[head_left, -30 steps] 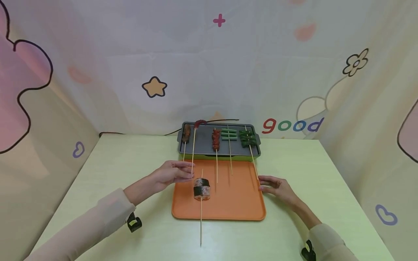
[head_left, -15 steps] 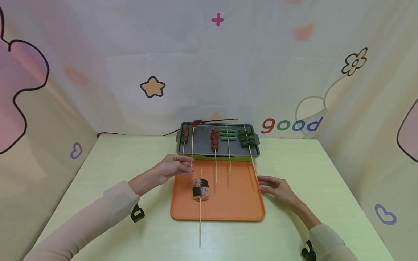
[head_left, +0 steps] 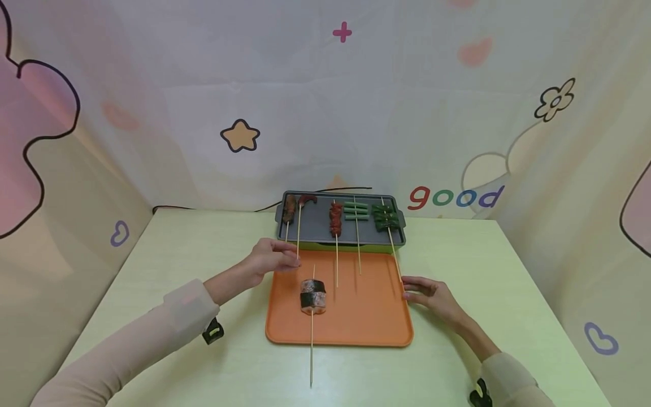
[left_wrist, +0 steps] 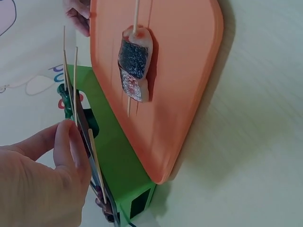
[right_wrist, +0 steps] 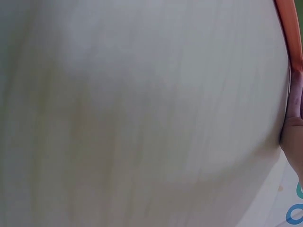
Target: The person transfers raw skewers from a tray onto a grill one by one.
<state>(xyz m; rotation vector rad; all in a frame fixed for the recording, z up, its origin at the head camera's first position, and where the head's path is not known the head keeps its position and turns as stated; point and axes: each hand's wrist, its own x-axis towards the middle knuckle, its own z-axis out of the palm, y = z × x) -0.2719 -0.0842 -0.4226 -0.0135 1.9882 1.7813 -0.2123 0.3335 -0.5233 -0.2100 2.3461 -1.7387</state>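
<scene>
My left hand [head_left: 274,255] pinches the stick of a skewer [head_left: 298,226] topped by a curled, dark red piece like an octopus tentacle, its head over the left part of a grey grill pan [head_left: 321,217]. At the orange tray's [head_left: 363,316] right edge, my right hand [head_left: 436,298] grips the rim with thumb and fingers; the right wrist view shows only part of that hand. On the tray lies a skewer of white-and-black fish pieces [head_left: 312,297], its stick reaching past the front rim. A brown meat skewer [head_left: 289,210] sits left of the held one.
Further right in the pan lie a red meat skewer [head_left: 335,219], a green stalk skewer [head_left: 356,210] and a green leafy skewer [head_left: 385,217], their sticks jutting over the tray. The pan tops a green base [left_wrist: 106,123]. A black cord [head_left: 173,207] runs behind.
My left hand has moved forward, and the curled dark red head has come down from the pan's back rim onto its left part. The right hand stays at the tray's edge.
</scene>
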